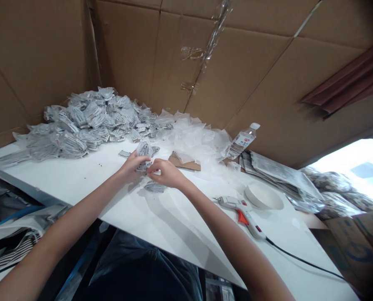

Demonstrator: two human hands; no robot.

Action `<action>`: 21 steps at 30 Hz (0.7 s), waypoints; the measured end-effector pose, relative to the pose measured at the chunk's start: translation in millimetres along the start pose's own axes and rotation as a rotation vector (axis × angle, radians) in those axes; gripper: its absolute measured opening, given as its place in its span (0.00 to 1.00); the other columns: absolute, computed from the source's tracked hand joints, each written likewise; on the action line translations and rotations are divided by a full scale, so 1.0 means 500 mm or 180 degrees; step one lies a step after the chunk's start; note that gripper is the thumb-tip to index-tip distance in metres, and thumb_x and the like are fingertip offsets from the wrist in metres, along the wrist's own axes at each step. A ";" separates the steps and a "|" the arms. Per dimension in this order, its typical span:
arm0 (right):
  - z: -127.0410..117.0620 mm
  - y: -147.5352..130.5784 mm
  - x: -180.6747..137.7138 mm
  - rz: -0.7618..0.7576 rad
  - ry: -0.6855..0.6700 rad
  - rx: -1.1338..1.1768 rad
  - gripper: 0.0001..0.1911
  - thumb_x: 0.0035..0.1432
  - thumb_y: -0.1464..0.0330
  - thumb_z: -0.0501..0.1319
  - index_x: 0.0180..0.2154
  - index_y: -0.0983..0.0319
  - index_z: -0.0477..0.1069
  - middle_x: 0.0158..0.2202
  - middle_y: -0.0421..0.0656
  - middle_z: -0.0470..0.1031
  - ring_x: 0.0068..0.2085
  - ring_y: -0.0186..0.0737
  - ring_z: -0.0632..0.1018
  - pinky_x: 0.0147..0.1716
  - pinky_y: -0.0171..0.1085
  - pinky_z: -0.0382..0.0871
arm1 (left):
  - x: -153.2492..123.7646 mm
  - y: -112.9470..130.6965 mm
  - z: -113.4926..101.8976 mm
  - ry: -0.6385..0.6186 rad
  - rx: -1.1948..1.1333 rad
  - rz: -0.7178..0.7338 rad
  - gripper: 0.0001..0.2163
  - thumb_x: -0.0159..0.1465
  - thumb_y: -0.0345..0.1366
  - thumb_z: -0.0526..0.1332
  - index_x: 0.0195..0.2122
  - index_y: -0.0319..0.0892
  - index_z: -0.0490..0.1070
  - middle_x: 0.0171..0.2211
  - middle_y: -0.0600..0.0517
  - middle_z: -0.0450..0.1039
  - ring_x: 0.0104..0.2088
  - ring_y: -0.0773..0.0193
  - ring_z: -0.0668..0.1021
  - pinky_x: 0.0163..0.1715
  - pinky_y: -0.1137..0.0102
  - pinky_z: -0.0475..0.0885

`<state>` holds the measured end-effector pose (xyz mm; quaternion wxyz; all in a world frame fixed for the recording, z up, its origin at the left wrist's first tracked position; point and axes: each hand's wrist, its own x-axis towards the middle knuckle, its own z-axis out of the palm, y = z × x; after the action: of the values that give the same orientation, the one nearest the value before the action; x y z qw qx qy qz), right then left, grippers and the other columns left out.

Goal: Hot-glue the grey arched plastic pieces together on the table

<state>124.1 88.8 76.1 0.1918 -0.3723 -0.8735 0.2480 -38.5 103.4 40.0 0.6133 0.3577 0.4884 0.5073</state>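
A small clear plastic bag [144, 149] with something coiled and grey inside stands upright in my left hand [132, 164], whose fingers and thumb are closed around it. My right hand [166, 173] is beside it, fingertips pinched together at the bag's lower right edge. Whatever lies between those fingertips is too small to make out. Just below the hands, another grey bagged piece [155, 187] lies on the white table [186, 228]. Behind my left hand are a few small grey pieces [123, 154], partly hidden by the held bag.
A large heap of bagged grey coils [92, 119] covers the back left. Loose translucent bags [199, 136] pile up beside a cardboard piece [186, 162] and a tilted bottle [243, 140]. Rightward lie a corded glue gun [241, 211], a white round dish [263, 197] and flat packs [277, 171].
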 end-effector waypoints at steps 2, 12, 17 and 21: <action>-0.023 0.008 -0.005 0.0043 0.0175 0.0226 0.05 0.56 0.71 0.64 0.32 0.61 0.80 0.34 0.43 0.75 0.36 0.36 0.73 0.37 0.35 0.62 | 0.000 0.001 0.001 0.0030 -0.0044 -0.0040 0.14 0.70 0.40 0.62 0.52 0.38 0.70 0.47 0.47 0.74 0.40 0.62 0.79 0.38 0.64 0.79; -0.084 0.095 -0.014 0.1090 0.1063 0.1623 0.15 0.56 0.58 0.68 0.36 0.64 0.78 0.28 0.38 0.71 0.26 0.29 0.68 0.25 0.32 0.63 | 0.001 0.002 0.005 0.0142 -0.0228 -0.0173 0.15 0.69 0.39 0.62 0.55 0.40 0.69 0.51 0.46 0.73 0.45 0.59 0.78 0.43 0.60 0.78; -0.164 0.183 0.013 0.1860 0.1878 0.2148 0.15 0.66 0.60 0.61 0.47 0.65 0.71 0.41 0.43 0.74 0.35 0.33 0.76 0.34 0.36 0.75 | -0.003 0.003 0.006 0.0180 -0.0330 -0.0283 0.17 0.69 0.41 0.62 0.56 0.40 0.69 0.54 0.45 0.71 0.49 0.56 0.77 0.47 0.56 0.77; -0.251 0.235 0.047 0.2122 0.2575 0.2322 0.19 0.66 0.60 0.60 0.54 0.63 0.68 0.51 0.47 0.72 0.46 0.40 0.77 0.44 0.44 0.76 | -0.006 0.008 0.008 0.0149 -0.0355 -0.0375 0.16 0.70 0.41 0.62 0.56 0.40 0.69 0.53 0.45 0.72 0.48 0.56 0.78 0.47 0.57 0.77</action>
<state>239.4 213.2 112.6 0.5334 -0.5991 -0.4287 0.4156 -35.5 101.6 45.6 0.6495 0.2817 0.4938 0.5050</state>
